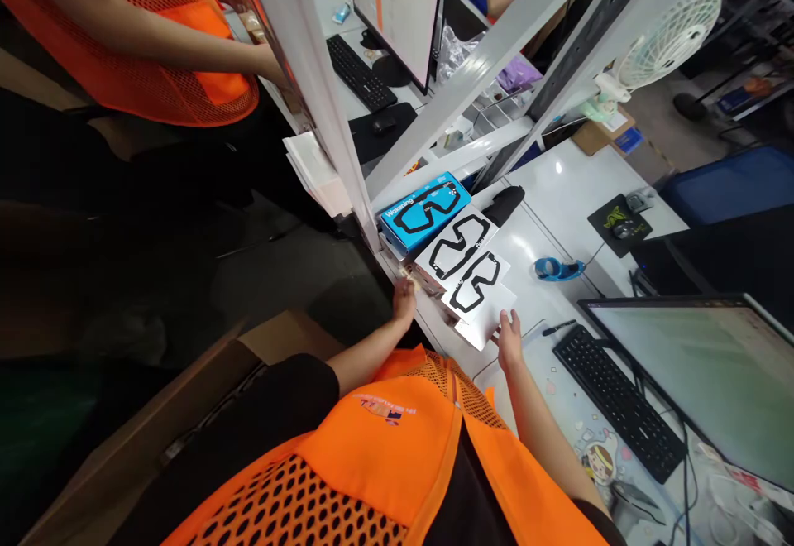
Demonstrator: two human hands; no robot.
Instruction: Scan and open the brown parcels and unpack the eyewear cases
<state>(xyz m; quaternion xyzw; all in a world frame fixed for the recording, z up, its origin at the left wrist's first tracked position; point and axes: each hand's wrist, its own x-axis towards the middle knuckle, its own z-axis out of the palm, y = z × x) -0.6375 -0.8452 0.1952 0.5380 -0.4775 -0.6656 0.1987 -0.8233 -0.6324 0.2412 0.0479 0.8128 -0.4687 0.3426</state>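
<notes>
White boxes (460, 241) printed with black goggle outlines lie on the white worktop in front of me. Close to my body, a plain white panel (482, 328) juts out from beneath the printed surface. My right hand (509, 339) is at that panel's right edge, fingers apart and thumb beside it. At the worktop's left edge, my left hand (404, 302) has its fingers curled next to the boxes; what they hold, if anything, is hidden. Beyond the white boxes rests a blue box (425, 211) with a similar black goggle picture.
White metal posts (322, 74) rise behind the boxes. To the right are a blue tape dispenser (558, 269), a black pen (559, 328), a keyboard (619, 401) and a monitor (700, 364). A co-worker in an orange vest (179, 41) stands at left, above an open cardboard box (291, 335).
</notes>
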